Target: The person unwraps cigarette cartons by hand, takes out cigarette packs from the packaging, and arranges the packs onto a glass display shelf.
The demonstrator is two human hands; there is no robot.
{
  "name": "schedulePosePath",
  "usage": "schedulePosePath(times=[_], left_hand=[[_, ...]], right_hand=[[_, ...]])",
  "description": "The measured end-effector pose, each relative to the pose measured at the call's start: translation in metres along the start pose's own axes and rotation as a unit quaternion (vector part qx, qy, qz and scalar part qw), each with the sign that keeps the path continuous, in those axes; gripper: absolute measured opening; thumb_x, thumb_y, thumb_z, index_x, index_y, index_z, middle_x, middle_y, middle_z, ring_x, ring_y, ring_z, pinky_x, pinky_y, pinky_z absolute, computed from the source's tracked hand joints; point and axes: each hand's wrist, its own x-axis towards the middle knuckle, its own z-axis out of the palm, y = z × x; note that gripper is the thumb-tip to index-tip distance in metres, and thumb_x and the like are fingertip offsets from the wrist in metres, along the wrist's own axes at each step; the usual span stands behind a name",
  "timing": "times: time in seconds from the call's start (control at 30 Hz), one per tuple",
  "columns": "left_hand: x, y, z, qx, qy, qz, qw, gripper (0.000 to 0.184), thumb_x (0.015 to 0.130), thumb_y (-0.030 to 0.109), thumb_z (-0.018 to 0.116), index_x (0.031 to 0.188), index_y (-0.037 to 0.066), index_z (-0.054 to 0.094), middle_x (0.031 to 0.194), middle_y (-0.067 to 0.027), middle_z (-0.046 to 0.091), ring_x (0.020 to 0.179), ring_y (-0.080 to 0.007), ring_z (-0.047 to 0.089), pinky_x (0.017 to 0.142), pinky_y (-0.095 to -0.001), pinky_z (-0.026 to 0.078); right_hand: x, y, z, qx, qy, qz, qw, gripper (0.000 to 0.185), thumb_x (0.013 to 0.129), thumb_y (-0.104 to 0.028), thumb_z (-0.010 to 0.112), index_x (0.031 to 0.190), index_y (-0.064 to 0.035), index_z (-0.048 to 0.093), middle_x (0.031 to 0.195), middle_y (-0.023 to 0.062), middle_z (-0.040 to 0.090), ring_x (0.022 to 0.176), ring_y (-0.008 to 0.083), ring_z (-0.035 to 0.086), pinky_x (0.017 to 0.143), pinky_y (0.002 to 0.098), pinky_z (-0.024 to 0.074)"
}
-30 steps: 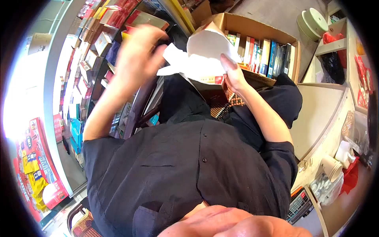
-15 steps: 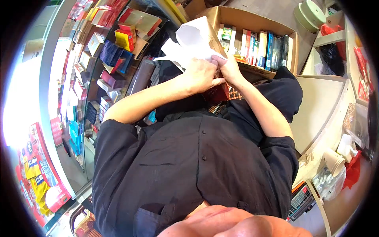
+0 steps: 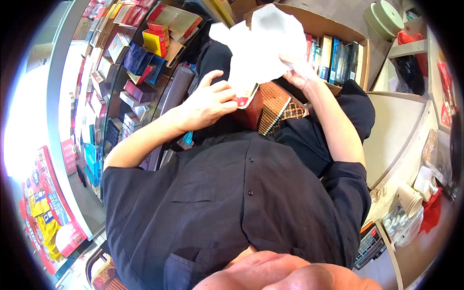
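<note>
A large white sheet of torn, creased paper (image 3: pixel 263 48) is spread above my lap, with a small red printed patch at its lower left corner. My right hand (image 3: pixel 302 75) grips the sheet's right edge between thumb and fingers. At the lower left corner is my left hand (image 3: pixel 210 104), its fingers apart and its fingertips close to the red patch; whether they touch it is unclear. Below the paper, a dark red box-like object (image 3: pixel 250 115) rests beside a brown and orange patterned cloth (image 3: pixel 278 108) between my legs.
A cardboard box (image 3: pixel 365 58) of upright books or cases stands beyond my right hand. Glass shelves with small boxes (image 3: pixel 154 42) line the left side. A pale cabinet (image 3: pixel 389 135), a calculator (image 3: pixel 371 246) and paper cups (image 3: pixel 408 200) are at the right. Green stools (image 3: pixel 384 19) stand behind.
The hands, close together half a second ago, have moved apart. The paper is opened flatter and wider, and my left hand has shifted left. More of the patterned cloth shows.
</note>
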Motion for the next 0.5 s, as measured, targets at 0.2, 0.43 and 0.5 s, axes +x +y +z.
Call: schedulePosePath(times=[0.2,0.43,0.5], left_hand=[[-0.024,-0.004,0.003,0.006,0.001,-0.001,1.0,0.014,0.074,0.008,0.059,0.087,0.011,0.057,0.095,-0.005,0.055,0.103,-0.0213,0.054,0.108,-0.05,0.029],[-0.009,-0.004,0.008,0.004,0.023,0.04,0.999,0.018,0.069,0.008,0.061,0.086,0.01,0.056,0.099,-0.0054,0.057,0.104,-0.0214,0.055,0.107,-0.0508,0.03],[-0.006,-0.005,0.008,0.008,0.018,0.042,0.999,0.017,0.069,0.009,0.061,0.086,0.01,0.057,0.099,-0.005,0.057,0.104,-0.0213,0.055,0.107,-0.0507,0.03]], right_hand=[[-0.016,0.028,0.023,-0.057,-0.05,-0.044,0.996,0.048,0.09,-0.017,0.064,0.131,-0.0002,0.045,0.128,0.0139,0.055,0.118,0.0255,0.054,0.099,0.0412,0.0481],[-0.032,0.058,0.037,-0.281,-0.194,-0.105,0.934,0.062,0.089,-0.034,0.067,0.132,0.0038,0.045,0.125,0.0119,0.053,0.116,0.0207,0.048,0.101,0.0336,0.0385],[-0.031,0.055,0.039,-0.335,-0.146,-0.111,0.924,0.056,0.092,-0.034,0.063,0.13,0.003,0.046,0.124,0.011,0.053,0.111,0.019,0.051,0.097,0.0324,0.0423]])
